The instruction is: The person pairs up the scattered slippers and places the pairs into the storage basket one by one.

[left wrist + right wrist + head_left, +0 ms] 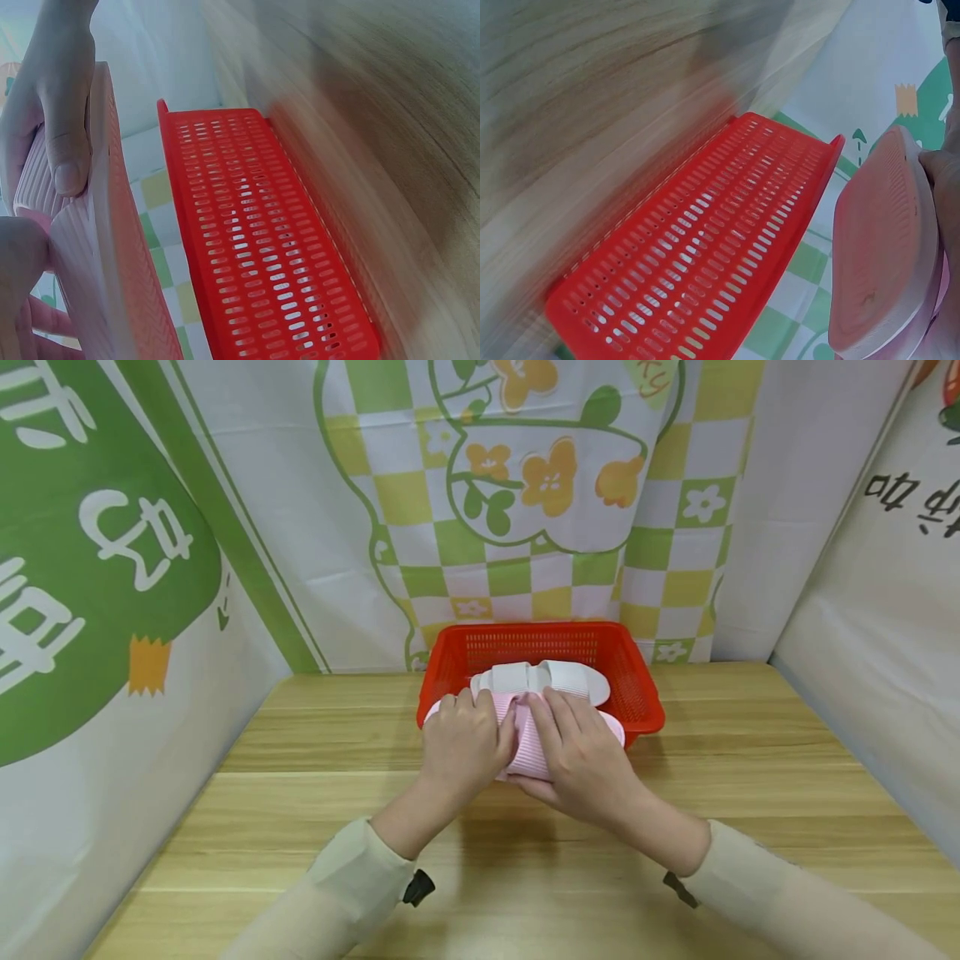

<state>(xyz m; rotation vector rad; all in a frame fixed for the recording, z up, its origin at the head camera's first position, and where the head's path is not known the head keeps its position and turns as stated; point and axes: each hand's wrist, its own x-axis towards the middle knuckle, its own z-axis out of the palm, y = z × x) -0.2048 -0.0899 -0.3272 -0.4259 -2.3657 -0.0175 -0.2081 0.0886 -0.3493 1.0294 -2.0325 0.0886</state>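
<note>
Pink slipper [525, 739] clamped between both hands, held sideways just above the near rim of the red plastic basket [645, 693]. Left hand [465, 747] curled over the slipper's left half, fingers draped across the ribbed strap; right hand [581, 752] wrapped over the right half, fingers lying across the strap and pointing toward the basket. Thumbs tucked under, so can't really tell how they sit from the head view.

From the left wrist: thumb [64, 142] pressed flat against the slipper [112, 247] edge, ribbed strap bulging out on the palm side, textured sole facing the basket wall [255, 247]. From the right wrist: dotted pink sole [885, 255] right beside the hand, slotted basket wall [705, 255] just past it, not touching as far as the blur allows.

Straight beyond the grip, inside the basket: 1 white slipper [540, 681] lying sideways, just behind the fingertips. Pink one partly over the basket rim, partly over the wooden table [300, 793] on the wrist side of the grip.

Beyond the basket, a printed backdrop [525, 485] with green and yellow checks and orange flowers. Beige sleeves [352, 877] on both forearms, dark strap at each wrist.
</note>
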